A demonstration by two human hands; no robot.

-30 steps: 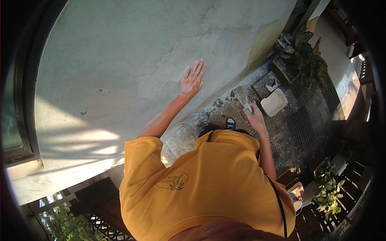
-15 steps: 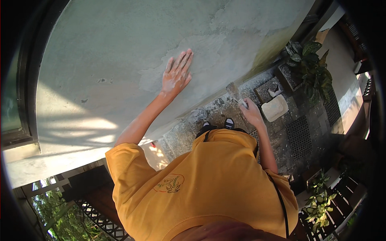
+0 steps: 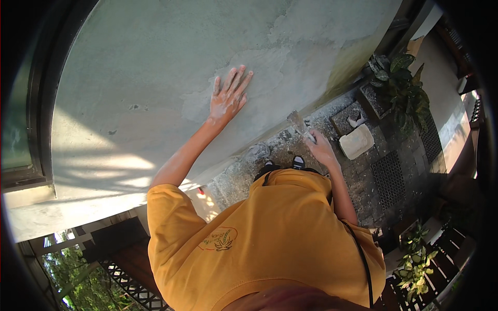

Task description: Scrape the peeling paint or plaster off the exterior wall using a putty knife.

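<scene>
My left hand (image 3: pixel 227 98) lies flat against the green-grey wall (image 3: pixel 171 67), its fingers spread and smeared with white powder. Around and beyond its fingertips runs a paler, uneven patch (image 3: pixel 259 70) of scraped or plastered surface. Lower and to the right, my right hand (image 3: pixel 320 149) is closed round the handle of a putty knife (image 3: pixel 298 122). The knife's broad, dusty blade points up and left toward the foot of the wall. White residue also coats the fingers on the handle.
A cream-coloured basin (image 3: pixel 356 142) stands on the paving right of my right hand. Behind it are a stone block (image 3: pixel 346 118) and a leafy potted plant (image 3: pixel 402 85). White debris litters the ground along the wall. A dark window frame (image 3: pixel 39 103) edges the left.
The fingers of my left hand have spread wider on the wall. My right hand and the putty knife have shifted slightly left, nearer the wall.
</scene>
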